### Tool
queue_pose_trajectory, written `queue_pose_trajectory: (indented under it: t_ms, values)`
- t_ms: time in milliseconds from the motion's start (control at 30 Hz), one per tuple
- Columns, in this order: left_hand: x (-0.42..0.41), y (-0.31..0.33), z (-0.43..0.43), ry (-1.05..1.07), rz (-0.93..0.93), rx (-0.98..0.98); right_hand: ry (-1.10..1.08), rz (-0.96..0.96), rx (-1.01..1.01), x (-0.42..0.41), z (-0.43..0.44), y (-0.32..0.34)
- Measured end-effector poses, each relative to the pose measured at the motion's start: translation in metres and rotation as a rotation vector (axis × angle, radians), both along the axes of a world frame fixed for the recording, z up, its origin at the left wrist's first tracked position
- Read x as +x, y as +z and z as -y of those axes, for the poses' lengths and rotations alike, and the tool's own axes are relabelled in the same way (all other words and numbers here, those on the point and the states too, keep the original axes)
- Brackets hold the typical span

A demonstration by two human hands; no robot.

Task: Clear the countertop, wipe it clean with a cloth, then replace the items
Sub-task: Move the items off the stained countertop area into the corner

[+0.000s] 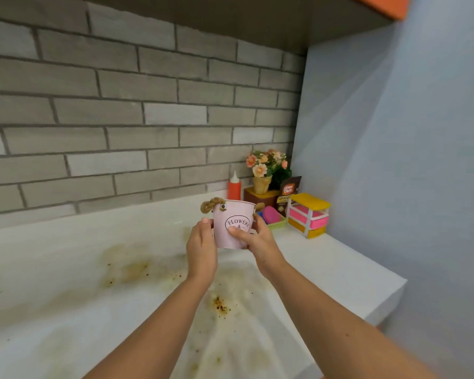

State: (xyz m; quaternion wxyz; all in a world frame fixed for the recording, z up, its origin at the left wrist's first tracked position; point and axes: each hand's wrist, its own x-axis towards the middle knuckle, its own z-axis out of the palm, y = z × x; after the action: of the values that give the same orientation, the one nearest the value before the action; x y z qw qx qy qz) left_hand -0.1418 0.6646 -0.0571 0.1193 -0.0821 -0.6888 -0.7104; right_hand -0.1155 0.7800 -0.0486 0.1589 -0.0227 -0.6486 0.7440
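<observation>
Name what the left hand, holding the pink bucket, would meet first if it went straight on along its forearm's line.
Probably the red squeeze bottle by the brick wall; the left hand and pink bucket point toward it, though depth is unclear.

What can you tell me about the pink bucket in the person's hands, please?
The pink bucket is a small, tapered pail that looks like painted metal, with a black oval label reading "FLOWERS &" and braided rope handles at the rim. It is roughly upright and appears held in the air over the stained white countertop. The left hand grips its left side, the right hand its right, thumb on the label. Its inside is hidden.
</observation>
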Motion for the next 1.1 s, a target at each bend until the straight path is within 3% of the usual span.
queue_pose_trajectory:
  t_ms: [133, 700, 1100]
  values:
    - [0.001, -0.005, -0.050, -0.092, 0.100, 0.025, -0.052, -0.004, 0.070, 0.005, -0.052, -0.004]
    - [-0.064, 0.013, -0.208, -0.417, 0.202, 0.037, -0.330, -0.068, 0.151, -0.034, -0.203, -0.002]
    - [-0.117, 0.020, -0.306, -0.460, 0.215, -0.023, -0.212, -0.040, 0.161, -0.098, -0.321, 0.006]
